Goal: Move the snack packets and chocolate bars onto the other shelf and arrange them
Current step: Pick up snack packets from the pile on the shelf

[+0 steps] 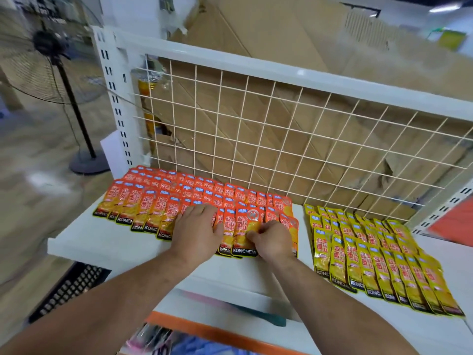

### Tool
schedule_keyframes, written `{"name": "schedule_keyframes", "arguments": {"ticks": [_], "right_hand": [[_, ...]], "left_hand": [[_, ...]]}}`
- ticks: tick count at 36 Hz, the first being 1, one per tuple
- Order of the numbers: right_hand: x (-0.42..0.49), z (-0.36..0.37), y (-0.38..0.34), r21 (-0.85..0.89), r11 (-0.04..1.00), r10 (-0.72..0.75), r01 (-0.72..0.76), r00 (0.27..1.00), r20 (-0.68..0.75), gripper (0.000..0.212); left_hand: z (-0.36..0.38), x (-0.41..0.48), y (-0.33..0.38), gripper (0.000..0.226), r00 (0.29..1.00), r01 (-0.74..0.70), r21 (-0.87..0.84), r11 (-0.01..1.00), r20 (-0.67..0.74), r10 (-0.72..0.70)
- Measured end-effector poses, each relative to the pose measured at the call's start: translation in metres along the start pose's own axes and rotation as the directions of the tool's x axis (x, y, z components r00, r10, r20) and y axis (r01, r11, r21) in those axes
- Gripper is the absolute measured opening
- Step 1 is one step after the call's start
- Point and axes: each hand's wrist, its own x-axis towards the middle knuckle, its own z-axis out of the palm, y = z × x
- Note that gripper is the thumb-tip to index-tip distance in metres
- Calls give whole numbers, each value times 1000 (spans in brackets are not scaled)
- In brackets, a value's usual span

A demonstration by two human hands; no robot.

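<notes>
— Pressing flat, is it, the left grip (197,224)?
— Yes, its fingers are straight and spread on the orange snack packets (158,201), which overlap in rows on the white shelf (102,242).
— And the right grip (271,242)?
— Curled, with thumb and fingers pinching one front-row orange packet (242,224).
— Any writing?
— "KONCHEW" on its black bottom band. The yellow snack packets (371,260), just to the right, show parts of the same word.
</notes>
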Motion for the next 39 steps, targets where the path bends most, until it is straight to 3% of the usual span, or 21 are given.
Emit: {"name": "schedule_keyframes", "arguments": {"ticks": [10,17,25,31,35,39], "right_hand": [[-4,0,-3,-329,939,-115,97,993,-36,26],[-8,-1,-2,-405,897,-196,177,980,-8,24],[-19,-11,0,-395,877,-300,275,954,-2,25],[-28,-34,23,-617,708,-443,343,896,-11,43],[-33,-54,50,-689,648,-400,325,915,55,62],[-41,-77,73,-700,660,-328,273,943,58,64]], "left_hand": [[-5,-6,0,62,993,-43,32,999,112,39],[-1,-6,5,55,987,-62,43,997,151,55],[7,-12,18,63,981,-119,46,992,157,110],[19,-16,42,65,964,-213,69,975,179,198],[25,-20,71,70,919,-279,84,957,312,241],[30,-24,99,73,880,-348,134,928,387,275]]}}
